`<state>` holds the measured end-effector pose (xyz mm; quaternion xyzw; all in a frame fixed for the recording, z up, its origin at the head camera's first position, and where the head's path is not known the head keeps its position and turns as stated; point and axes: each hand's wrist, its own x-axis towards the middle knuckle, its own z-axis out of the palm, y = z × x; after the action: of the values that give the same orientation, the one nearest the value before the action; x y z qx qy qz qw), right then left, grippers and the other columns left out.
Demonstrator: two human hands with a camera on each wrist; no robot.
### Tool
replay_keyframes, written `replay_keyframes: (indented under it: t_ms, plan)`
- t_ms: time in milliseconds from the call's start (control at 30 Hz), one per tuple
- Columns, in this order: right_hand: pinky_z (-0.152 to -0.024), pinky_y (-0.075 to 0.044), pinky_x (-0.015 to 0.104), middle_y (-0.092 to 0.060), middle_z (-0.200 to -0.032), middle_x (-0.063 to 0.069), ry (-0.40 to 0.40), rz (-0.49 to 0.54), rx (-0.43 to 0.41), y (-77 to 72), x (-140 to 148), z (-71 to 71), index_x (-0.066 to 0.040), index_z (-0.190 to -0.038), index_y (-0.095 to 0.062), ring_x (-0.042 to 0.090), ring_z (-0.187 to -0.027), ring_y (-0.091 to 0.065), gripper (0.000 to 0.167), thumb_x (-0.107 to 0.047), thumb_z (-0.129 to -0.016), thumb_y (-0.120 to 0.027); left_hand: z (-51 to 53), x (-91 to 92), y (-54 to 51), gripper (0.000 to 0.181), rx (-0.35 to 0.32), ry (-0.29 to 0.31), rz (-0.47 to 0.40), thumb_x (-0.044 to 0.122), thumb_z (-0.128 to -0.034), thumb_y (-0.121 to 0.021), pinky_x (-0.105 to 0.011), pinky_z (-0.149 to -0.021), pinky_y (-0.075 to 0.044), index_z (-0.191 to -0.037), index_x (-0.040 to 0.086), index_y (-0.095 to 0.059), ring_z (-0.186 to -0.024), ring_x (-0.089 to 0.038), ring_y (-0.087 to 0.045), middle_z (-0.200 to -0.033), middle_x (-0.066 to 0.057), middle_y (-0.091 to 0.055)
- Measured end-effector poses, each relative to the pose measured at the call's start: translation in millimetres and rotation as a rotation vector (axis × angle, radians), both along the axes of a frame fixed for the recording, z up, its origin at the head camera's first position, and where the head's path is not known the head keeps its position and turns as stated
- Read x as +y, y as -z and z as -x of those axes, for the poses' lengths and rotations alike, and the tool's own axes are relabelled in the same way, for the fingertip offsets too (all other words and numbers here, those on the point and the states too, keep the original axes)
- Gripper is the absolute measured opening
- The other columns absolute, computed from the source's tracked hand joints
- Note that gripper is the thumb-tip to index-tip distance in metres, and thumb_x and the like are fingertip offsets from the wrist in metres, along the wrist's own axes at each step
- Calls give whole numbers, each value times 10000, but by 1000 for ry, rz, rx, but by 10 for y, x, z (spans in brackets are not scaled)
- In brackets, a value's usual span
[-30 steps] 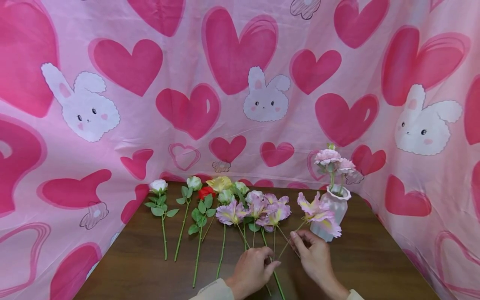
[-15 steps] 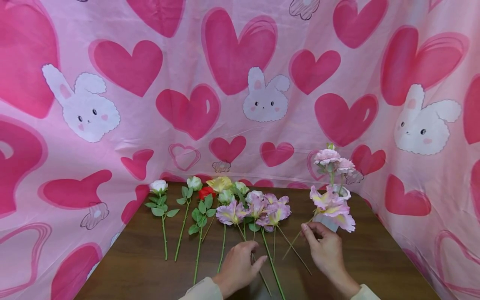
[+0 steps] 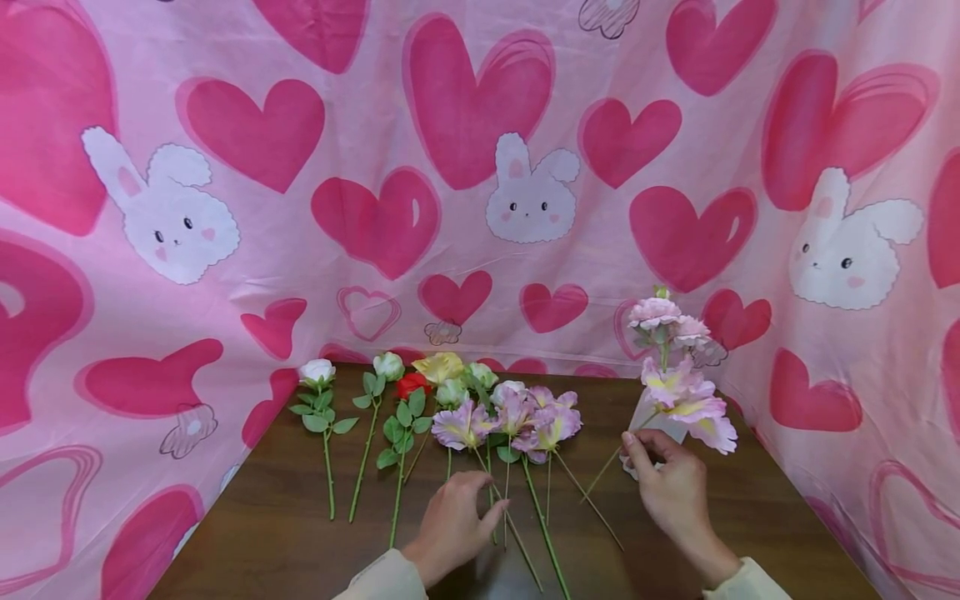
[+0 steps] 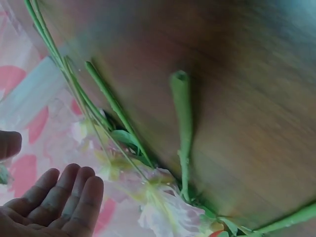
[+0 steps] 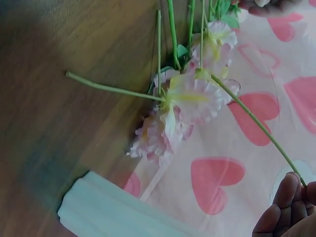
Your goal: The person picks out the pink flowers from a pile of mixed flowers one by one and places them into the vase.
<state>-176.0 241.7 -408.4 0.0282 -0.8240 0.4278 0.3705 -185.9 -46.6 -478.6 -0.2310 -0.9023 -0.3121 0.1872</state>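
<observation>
My right hand [image 3: 678, 492] pinches the thin stem of an artificial pink-and-yellow flower [image 3: 686, 404] between thumb and fingers. The ruffled bloom points up and right, and the bare stem end slants down to the left. Behind it is a white vase [image 5: 118, 210], partly covered by the bloom in the head view; pink carnation-like flowers [image 3: 656, 313] stand in it. My left hand [image 3: 457, 521] hovers near the flower stems with relaxed fingers and holds nothing. In the left wrist view its fingers [image 4: 86, 205] are spread from the thumb. Similar pink-and-yellow flowers [image 3: 557, 423] lie beside it.
On the brown table [image 3: 255, 533] lie a white rose [image 3: 317, 371], a red rose [image 3: 412, 385], a yellow flower [image 3: 438, 367] and several pale green-white blooms, stems toward me. A pink heart-patterned cloth [image 3: 360, 275] hangs around the back and sides.
My right hand has moved right with the held flower, lifting it away from the other stems toward the vase. My left hand has let go of the stems and drawn back left.
</observation>
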Motion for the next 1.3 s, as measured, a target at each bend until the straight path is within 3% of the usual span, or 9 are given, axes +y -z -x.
replay_keyframes:
  t_ms: [133, 733, 1100, 1300]
  plan:
    - [-487, -396, 163, -689, -679, -48, 18, -12, 15, -48, 52, 9, -127, -765, -715, 118, -576, -637, 183, -54, -931, -741, 21, -57, 2, 284, -25, -14, 14, 306, -896, -803, -407, -760, -568, -1073, 92, -745, -941, -214, -681, -1021, -41, -743]
    - [-500, -427, 142, -705, -700, 48, 49, -13, 93, -323, 244, 68, -64, -786, -720, 6, -582, -619, 141, -30, -920, -747, 32, -311, 35, 286, 27, -83, 60, 294, -853, -839, -442, -760, -563, -1039, 97, -748, -929, -247, -675, -1014, -46, -736]
    - [-565, -445, 93, -712, -726, 132, 80, -34, 193, -539, 366, 106, 11, -838, -736, -88, -603, -578, 57, 37, -880, -766, 58, -424, 58, 330, -21, -132, 81, 331, -855, -830, -486, -823, -553, -1052, 80, -748, -980, -288, -667, -1052, -68, -720]
    - [-586, -445, 77, -709, -741, 130, 111, -33, 190, -610, 406, 102, 24, -890, -743, -92, -619, -557, 72, -40, -918, -757, 62, -452, 44, 330, -38, -146, 83, 335, -854, -830, -491, -813, -555, -1037, 73, -745, -972, -291, -664, -1047, -69, -716]
